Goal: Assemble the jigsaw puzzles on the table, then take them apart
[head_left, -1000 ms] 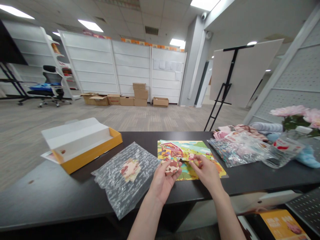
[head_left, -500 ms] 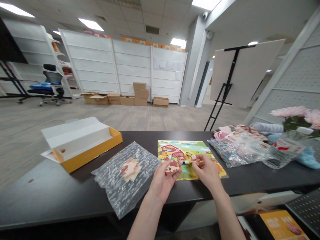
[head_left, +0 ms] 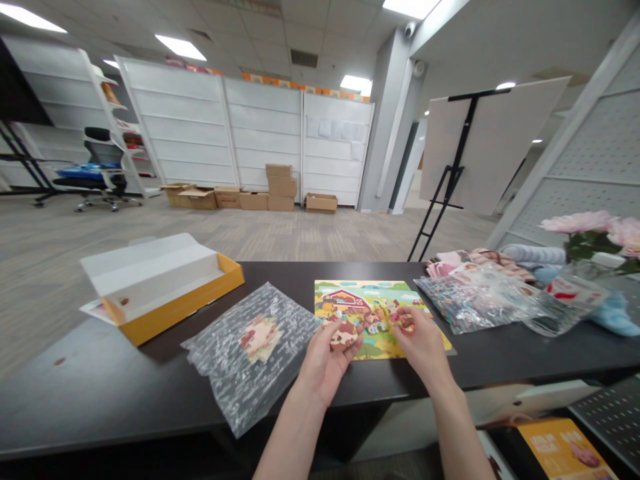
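A farm picture board (head_left: 373,349) with a red barn, green ground and animal figures lies on the dark tabletop under both hands. My left hand (head_left: 327,357), over its left edge, is curled around a brown-and-white patterned cutout piece (head_left: 344,333); whether more pieces lie beneath it, I cannot tell. Above the right half of the board, my right hand (head_left: 423,340) pinches a small colourful cutout piece (head_left: 396,316), partly covered by the fingers. Left of the board, a clear plastic bag (head_left: 293,327) lies flat with several brown, pink and cream pieces (head_left: 260,338) on or in it.
An open yellow-and-white box (head_left: 185,308) stands at the left of the table (head_left: 100,383). Clear plastic packets (head_left: 465,303), folded cloths (head_left: 493,263) and pink flowers (head_left: 580,223) crowd the right. Below the front edge is an orange-yellow package (head_left: 565,450). A black easel (head_left: 453,177) stands beyond.
My right hand has shifted slightly right and turned, with its piece still pinched. Colourful figures now show at the board's middle, where the scene looked greener before. My left hand has stayed nearly still.
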`<state>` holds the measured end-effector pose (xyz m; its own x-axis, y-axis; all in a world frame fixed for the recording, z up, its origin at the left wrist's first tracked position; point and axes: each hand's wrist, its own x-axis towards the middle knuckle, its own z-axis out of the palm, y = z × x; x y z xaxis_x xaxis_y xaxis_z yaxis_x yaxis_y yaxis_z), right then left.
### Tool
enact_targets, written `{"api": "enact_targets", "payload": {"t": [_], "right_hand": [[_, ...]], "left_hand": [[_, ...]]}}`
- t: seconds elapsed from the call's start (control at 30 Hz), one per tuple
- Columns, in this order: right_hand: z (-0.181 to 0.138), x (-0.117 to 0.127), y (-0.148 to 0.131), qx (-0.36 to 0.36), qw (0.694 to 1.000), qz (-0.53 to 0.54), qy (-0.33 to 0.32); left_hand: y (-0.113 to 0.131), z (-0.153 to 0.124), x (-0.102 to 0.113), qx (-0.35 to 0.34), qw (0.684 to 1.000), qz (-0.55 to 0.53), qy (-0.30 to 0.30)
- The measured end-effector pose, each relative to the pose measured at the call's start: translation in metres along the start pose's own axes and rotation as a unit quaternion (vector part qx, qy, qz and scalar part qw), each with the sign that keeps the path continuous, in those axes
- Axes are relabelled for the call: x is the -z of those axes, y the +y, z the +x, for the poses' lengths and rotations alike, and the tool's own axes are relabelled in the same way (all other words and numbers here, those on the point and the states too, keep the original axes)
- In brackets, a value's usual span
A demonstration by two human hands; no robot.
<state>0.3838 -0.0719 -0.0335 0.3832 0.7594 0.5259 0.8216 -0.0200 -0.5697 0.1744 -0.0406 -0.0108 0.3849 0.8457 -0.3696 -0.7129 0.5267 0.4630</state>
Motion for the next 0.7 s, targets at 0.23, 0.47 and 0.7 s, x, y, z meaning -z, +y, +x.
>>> {"api": "enact_targets", "payload": {"t": [0.23, 0.47, 0.7], "right_hand": [[0.002, 0.003, 0.011, -0.018, 0.999, 0.009, 0.03], [-0.001, 0.008, 0.0, -0.022, 0.991, 0.127, -0.045], [-0.002, 0.005, -0.007, 0.067, 0.984, 0.14, -0.091]], "left_hand": [[0.0, 0.003, 0.002, 0.003, 1.0, 0.001, -0.005], [-0.001, -0.003, -0.002, 0.015, 1.0, 0.007, -0.024], [-0.004, -0.005, -0.007, 0.039, 0.999, -0.002, -0.009]]}}
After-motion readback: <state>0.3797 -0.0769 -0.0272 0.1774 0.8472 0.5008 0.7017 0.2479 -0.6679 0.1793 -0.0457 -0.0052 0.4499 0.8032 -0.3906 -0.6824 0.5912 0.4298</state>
